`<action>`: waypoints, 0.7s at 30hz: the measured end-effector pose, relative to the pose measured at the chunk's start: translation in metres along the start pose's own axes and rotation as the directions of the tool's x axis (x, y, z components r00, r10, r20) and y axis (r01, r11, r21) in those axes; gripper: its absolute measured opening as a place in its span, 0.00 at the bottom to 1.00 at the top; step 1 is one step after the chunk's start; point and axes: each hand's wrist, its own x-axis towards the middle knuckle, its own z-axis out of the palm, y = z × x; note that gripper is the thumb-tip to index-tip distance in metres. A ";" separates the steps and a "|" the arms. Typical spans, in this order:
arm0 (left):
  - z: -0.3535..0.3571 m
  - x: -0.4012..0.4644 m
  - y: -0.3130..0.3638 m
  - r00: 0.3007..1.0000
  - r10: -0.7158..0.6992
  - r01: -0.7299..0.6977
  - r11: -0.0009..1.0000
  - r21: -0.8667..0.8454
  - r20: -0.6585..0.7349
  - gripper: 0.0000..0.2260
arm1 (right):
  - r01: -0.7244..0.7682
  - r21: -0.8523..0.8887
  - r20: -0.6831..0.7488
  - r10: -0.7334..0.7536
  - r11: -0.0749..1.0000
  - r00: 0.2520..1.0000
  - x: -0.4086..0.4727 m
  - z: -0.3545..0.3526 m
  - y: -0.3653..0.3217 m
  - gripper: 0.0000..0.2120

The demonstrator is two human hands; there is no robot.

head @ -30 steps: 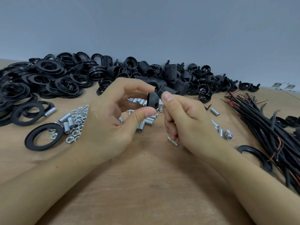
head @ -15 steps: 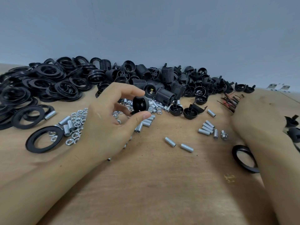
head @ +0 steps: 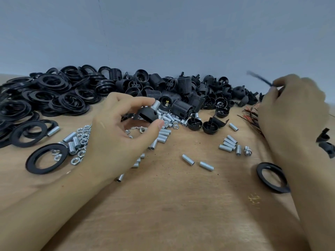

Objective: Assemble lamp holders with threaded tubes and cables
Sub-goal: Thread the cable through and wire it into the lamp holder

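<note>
**Lamp-holder cap in one hand, cable in the other**

Hands work above a wooden table (head: 181, 205) strewn with lamp parts. The person's left hand (head: 116, 134), raised over the table's middle, pinches a black lamp-holder cap (head: 147, 114) between curled forefinger and thumb; a silver threaded tube (head: 156, 104) stands out of the cap's top, tilted toward the far edge. The other fingers of that hand are loosely curled beneath the cap.

Toward the right edge, the right hand (head: 291, 109) is lifted, its fingers curled round the end of a black cable (head: 259, 77), which sticks up and away and is blurred. Just under that hand lies a bundle of cables (head: 251, 117) with red and dark strands showing.

Along the far edge runs a heap of black lamp-holder bodies (head: 183, 104), ribbed and smooth, and toward the far left corner a spread of black rings (head: 54, 93). Loose threaded tubes (head: 227, 144) lie in small groups at the middle and right of the table, with two apart nearer the person. Hex nuts (head: 81, 138) cluster beside the left hand. One single ring (head: 46, 158) lies near the left edge, another ring (head: 272, 177) near the right edge, partly hidden by the right forearm. Two upturned caps (head: 203, 124) sit just before the heap.
</note>
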 end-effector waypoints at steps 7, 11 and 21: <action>-0.004 0.008 0.004 0.901 -0.429 0.392 0.743 -0.542 0.063 0.16 | -0.285 0.905 0.195 0.285 0.317 0.938 -0.001 -0.010 -0.022 0.11; -0.009 0.012 0.005 0.857 -0.486 0.460 0.572 -0.679 0.172 0.20 | -0.604 0.794 0.606 0.170 -0.071 0.777 -0.012 -0.009 -0.035 0.09; -0.010 0.014 0.002 0.787 -0.529 0.574 0.442 -0.689 0.316 0.14 | -0.648 0.751 0.654 -0.270 0.122 0.707 -0.032 -0.012 -0.051 0.10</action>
